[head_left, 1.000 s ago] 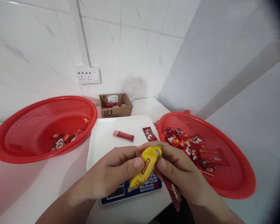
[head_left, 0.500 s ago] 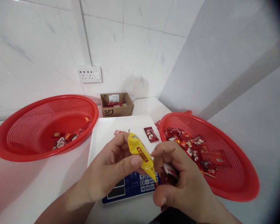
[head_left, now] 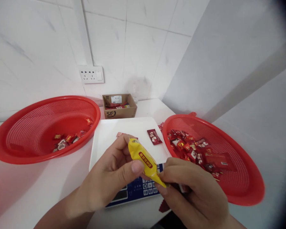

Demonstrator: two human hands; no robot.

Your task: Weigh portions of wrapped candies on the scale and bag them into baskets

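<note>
Between my hands is a small yellow snack packet [head_left: 143, 159] with a red label, tilted down to the right. My left hand [head_left: 107, 181] grips its upper part between thumb and fingers. At its lower tip, my right hand [head_left: 195, 194] pinches with thumb and forefinger. A dark red wrapper [head_left: 164, 206] pokes out under my right hand; what else lies in that palm is mostly hidden. Beneath both hands stands a scale with a white pan [head_left: 102, 136] and a blue keypad panel [head_left: 150, 187]. On the pan lies a dark red packet [head_left: 154, 136], and a pinkish one [head_left: 119, 134] is partly covered.
A red mesh basket [head_left: 11, 156] with several wrapped sweets stands at the left. Another red basket [head_left: 252, 195], holding many more red packets, is at the right. Behind the scale sits a cardboard box [head_left: 120, 114] with packets, below a wall socket [head_left: 91, 75].
My right hand has turned and closed its thumb and forefinger on the lower tip of the yellow packet. The left hand keeps its grip, and the packet's top has dipped slightly.
</note>
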